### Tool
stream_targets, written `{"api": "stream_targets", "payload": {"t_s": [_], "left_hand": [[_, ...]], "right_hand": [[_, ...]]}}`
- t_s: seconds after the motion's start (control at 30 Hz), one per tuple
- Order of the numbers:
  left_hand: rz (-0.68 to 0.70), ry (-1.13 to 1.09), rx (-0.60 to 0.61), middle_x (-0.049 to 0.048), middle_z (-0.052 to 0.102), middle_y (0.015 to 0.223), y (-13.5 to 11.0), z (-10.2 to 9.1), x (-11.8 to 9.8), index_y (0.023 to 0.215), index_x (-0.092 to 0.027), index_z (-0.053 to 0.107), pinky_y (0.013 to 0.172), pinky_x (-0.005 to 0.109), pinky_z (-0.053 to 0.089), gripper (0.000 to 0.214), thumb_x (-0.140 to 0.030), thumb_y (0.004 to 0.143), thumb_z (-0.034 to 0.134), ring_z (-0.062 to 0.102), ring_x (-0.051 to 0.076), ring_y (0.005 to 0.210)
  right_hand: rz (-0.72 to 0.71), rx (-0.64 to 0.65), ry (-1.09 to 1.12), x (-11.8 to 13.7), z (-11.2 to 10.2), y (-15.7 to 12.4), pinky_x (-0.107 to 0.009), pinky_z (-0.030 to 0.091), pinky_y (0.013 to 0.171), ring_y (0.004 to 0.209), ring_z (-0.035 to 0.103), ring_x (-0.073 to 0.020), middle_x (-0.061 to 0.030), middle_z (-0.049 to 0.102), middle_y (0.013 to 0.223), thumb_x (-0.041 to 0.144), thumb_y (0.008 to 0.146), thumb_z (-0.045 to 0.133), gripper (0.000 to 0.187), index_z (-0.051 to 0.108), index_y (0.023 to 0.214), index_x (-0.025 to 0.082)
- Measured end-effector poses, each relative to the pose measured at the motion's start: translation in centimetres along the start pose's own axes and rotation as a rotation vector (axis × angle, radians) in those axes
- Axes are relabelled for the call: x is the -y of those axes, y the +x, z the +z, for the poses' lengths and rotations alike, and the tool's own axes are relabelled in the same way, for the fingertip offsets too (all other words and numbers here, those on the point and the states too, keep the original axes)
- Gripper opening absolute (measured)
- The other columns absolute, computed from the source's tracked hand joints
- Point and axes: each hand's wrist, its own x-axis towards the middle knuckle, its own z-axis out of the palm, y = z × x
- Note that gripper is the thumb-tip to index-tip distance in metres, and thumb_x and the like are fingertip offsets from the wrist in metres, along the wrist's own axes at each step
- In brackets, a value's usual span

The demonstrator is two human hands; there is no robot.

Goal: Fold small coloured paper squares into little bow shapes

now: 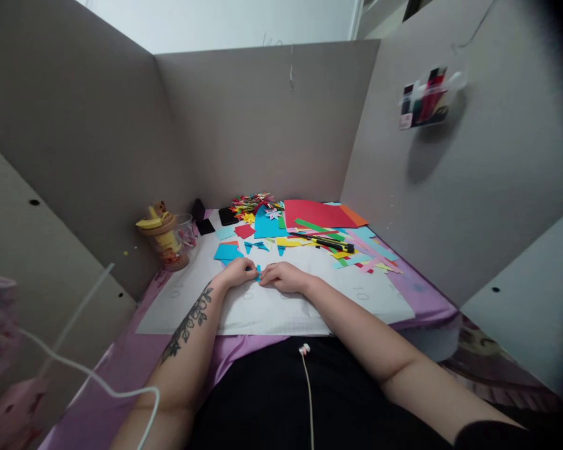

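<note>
Between my two hands is a small folded piece of blue paper (258,272), resting on the white sheet (328,306). My left hand (238,272) pinches its left side, fingers closed. From the right, the fingertips of my right hand (284,277) press together on the same piece. Much of the paper is hidden under the fingers. Just beyond my left hand lie blue paper squares (228,252). Several small folded blue pieces (256,245) sit past the hands.
A yellow-black craft knife (331,243) lies among coloured paper strips (373,250) at right. Behind are red sheets (316,214) and a pile of folded paper stars (251,204). A yellow-brown cup (164,237) stands at left. Grey partitions (267,119) enclose the table. A white cable (107,387) hangs lower left.
</note>
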Motion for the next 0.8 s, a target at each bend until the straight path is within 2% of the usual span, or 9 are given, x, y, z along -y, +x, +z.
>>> {"api": "stream_targets", "payload": {"t_s": [0.2,0.4,0.6,0.8], "left_hand": [[-0.012,-0.006,0.0,-0.0002,0.063,0.066,0.0,0.0,0.0,0.068,-0.014,0.064,0.058,0.021,0.038,0.022,-0.031,0.071,0.05,0.052,0.012,0.062],[0.028,-0.052,0.03,0.0013,0.065,0.072,-0.5,-0.5,-0.2,0.073,-0.015,0.065,0.062,0.022,0.04,0.026,-0.037,0.074,0.051,0.054,0.013,0.066],[0.02,-0.056,0.018,0.0015,0.065,0.072,-0.7,-0.5,-0.6,0.072,-0.015,0.065,0.062,0.022,0.04,0.026,-0.037,0.074,0.051,0.054,0.013,0.066],[0.04,-0.01,-0.015,0.0004,0.063,0.069,-0.7,-0.4,-0.7,0.069,-0.015,0.065,0.06,0.021,0.038,0.025,-0.036,0.074,0.051,0.052,0.012,0.064]], "right_hand": [[0.012,-0.002,0.037,0.2,-0.1,0.0,-0.025,0.047,0.083,0.088,0.063,-0.0139,-0.0048,0.067,0.095,0.017,0.079,0.057,0.018,0.073,0.087,0.02],[0.076,-0.046,0.086,0.2,0.0,-0.1,-0.027,0.048,0.084,0.088,0.063,-0.0143,-0.0049,0.069,0.092,0.01,0.079,0.052,0.025,0.071,0.091,0.019],[0.009,-0.012,0.032,0.3,-0.1,-0.1,-0.026,0.047,0.086,0.09,0.062,-0.0143,-0.0051,0.067,0.097,0.005,0.076,0.052,0.027,0.071,0.088,0.019],[0.047,-0.029,-0.024,1.2,-0.4,0.0,-0.026,0.047,0.082,0.087,0.062,-0.0145,-0.0042,0.068,0.094,0.004,0.075,0.051,0.033,0.069,0.098,0.02]]}}
